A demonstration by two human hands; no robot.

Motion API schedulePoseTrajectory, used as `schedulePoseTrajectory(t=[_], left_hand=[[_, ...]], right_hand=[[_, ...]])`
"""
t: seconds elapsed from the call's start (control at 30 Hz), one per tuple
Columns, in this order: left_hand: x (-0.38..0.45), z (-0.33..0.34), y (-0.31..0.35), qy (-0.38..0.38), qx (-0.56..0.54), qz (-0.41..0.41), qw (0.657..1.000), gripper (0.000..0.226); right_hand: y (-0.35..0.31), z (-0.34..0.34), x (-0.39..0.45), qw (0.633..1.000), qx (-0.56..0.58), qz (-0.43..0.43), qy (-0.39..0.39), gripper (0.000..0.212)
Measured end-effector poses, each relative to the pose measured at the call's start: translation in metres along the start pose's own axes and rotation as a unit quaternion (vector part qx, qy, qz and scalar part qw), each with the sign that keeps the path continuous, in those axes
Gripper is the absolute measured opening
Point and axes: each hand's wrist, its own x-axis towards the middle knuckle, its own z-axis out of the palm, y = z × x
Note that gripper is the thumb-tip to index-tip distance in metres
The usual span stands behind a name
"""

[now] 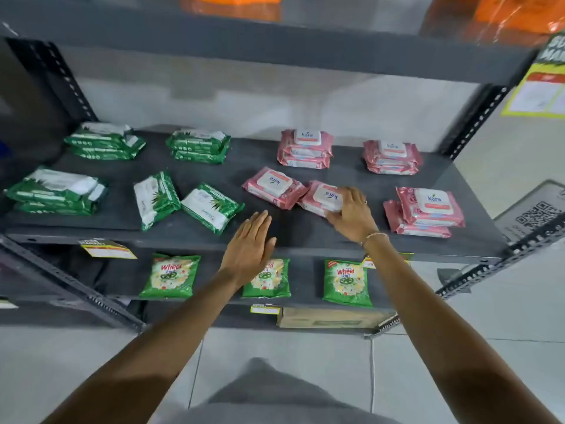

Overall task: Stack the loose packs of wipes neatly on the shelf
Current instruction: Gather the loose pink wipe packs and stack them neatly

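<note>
On the dark grey shelf (pixel 305 234) two loose pink packs of wipes lie side by side in the middle. My right hand (pixel 351 214) grips the right one (pixel 321 195); the left one (pixel 273 186) lies untouched beside it. Neat pink stacks stand at the back middle (pixel 305 148), back right (pixel 391 157) and front right (pixel 425 211). Two loose green packs (pixel 156 197) (pixel 211 208) lie askew left of centre. Green stacks sit at the back left (pixel 105 142), back (pixel 198 145) and front left (pixel 56 191). My left hand (pixel 249 246) hovers flat and open above the shelf's front edge, holding nothing.
Green detergent pouches (pixel 171 275) (pixel 347 281) line the shelf below, with price tags (pixel 107 249) on the edges. A cardboard box (pixel 333 316) sits lower down. Perforated metal posts (pixel 477 117) frame the rack, and another shelf board (pixel 275 50) hangs overhead.
</note>
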Motion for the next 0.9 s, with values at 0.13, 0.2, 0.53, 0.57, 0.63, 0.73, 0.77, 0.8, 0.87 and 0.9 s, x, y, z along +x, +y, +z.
schedulePoseTrajectory(t=[0.13,0.2,0.53,0.57,0.63,0.73,0.77,0.8,0.87,0.9], left_hand=[[-0.007,0.012,-0.001,-0.019,0.049,0.020,0.998,0.056],[-0.008,0.015,-0.006,-0.017,0.063,0.029,0.997,0.055],[-0.014,0.018,-0.010,0.009,0.061,-0.066,0.996,0.061],[-0.015,0.018,-0.010,0.012,0.062,-0.064,0.996,0.061],[-0.017,0.020,-0.010,0.022,0.061,-0.059,0.996,0.060],[-0.017,0.022,-0.011,0.052,0.073,-0.046,0.995,0.057],[-0.017,0.022,-0.012,0.063,0.077,-0.039,0.994,0.055],[-0.017,0.024,-0.014,0.076,0.080,-0.032,0.993,0.052],[-0.017,0.025,-0.015,0.096,0.086,-0.019,0.992,0.049],[-0.017,0.024,-0.016,0.098,0.089,-0.014,0.991,0.049]], right_hand=[[0.006,-0.001,0.018,0.998,-0.008,0.019,-0.064,0.073],[0.008,0.001,0.025,0.996,-0.021,0.024,-0.082,0.081],[0.017,-0.018,0.019,0.983,-0.064,0.136,-0.105,0.070],[0.015,-0.023,0.019,0.985,-0.059,0.136,-0.087,0.068],[0.008,-0.031,0.021,0.990,-0.024,0.134,-0.044,0.066],[-0.015,-0.033,0.032,0.991,0.052,0.124,-0.031,0.066],[-0.024,-0.032,0.037,0.989,0.074,0.117,-0.042,0.066],[-0.034,-0.029,0.042,0.989,0.088,0.107,-0.056,0.068],[-0.054,-0.020,0.051,0.990,0.090,0.077,-0.076,0.072],[-0.062,-0.015,0.055,0.991,0.084,0.061,-0.080,0.073]])
